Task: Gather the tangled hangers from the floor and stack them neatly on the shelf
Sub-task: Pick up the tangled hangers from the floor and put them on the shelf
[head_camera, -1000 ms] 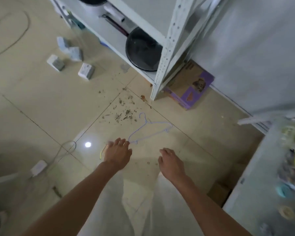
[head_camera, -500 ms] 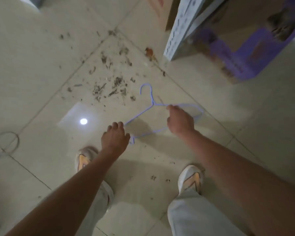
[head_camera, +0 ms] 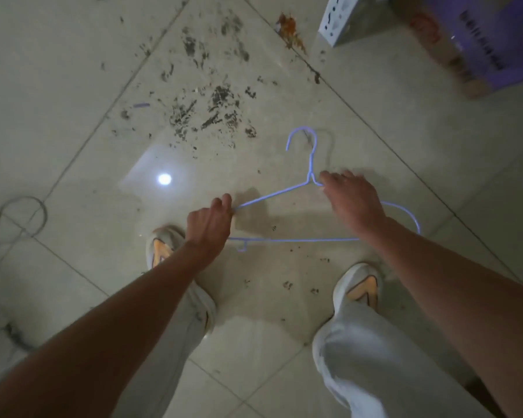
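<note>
A thin purple wire hanger [head_camera: 296, 240] is just above the tiled floor, its hook pointing away from me. My left hand [head_camera: 208, 224] pinches the hanger's left shoulder wire between thumb and fingers. My right hand [head_camera: 349, 200] lies over the right shoulder wire close to the neck, fingers curled down around it. Only this one hanger shows. The right end of the hanger loops out past my right wrist.
Dark debris [head_camera: 206, 107] is scattered on the tiles beyond the hanger. The white shelf leg [head_camera: 338, 19] and a purple cardboard box [head_camera: 480, 46] stand at the top right. A grey cable [head_camera: 18, 218] loops at the left. My two shoes [head_camera: 360, 288] flank the spot below the hanger.
I have bent closer to the floor. My left hand has closed on the hanger's left shoulder, my right hand has settled near the neck, and the hanger has turned so its bar lies across.
</note>
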